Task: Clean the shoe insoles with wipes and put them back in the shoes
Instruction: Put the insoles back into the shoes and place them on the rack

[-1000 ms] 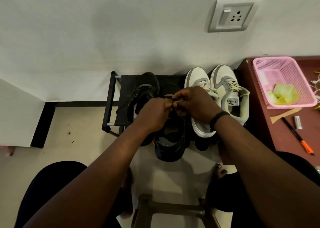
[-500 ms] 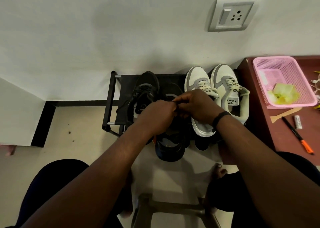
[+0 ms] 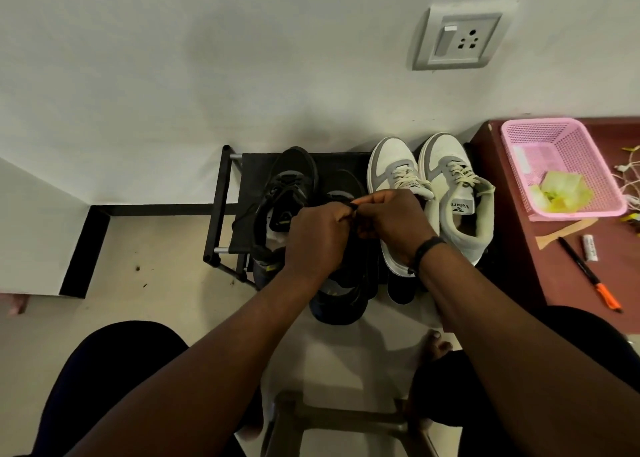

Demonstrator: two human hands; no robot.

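A black shoe (image 3: 341,297) sits in front of me over the black shoe rack (image 3: 225,210), mostly hidden by my hands. My left hand (image 3: 315,241) and my right hand (image 3: 394,221) meet above it, and both pinch a thin black lace (image 3: 353,206) between their fingertips. Its twin, another black shoe (image 3: 287,193), lies on the rack to the left. A pair of white and grey sneakers (image 3: 446,193) stands on the rack to the right, partly behind my right hand. No insole or wipe is in view.
A pink basket (image 3: 585,151) with a crumpled yellow-green cloth (image 3: 561,191) stands on a reddish-brown table (image 3: 519,248) at the right, next to a pen (image 3: 588,276) and a small white tube (image 3: 590,247). A stool frame (image 3: 346,418) is between my knees. A wall socket (image 3: 457,40) is above.
Both hands stay together over the black shoe. Their fingertips have shifted slightly and now pull the lace end up between them.
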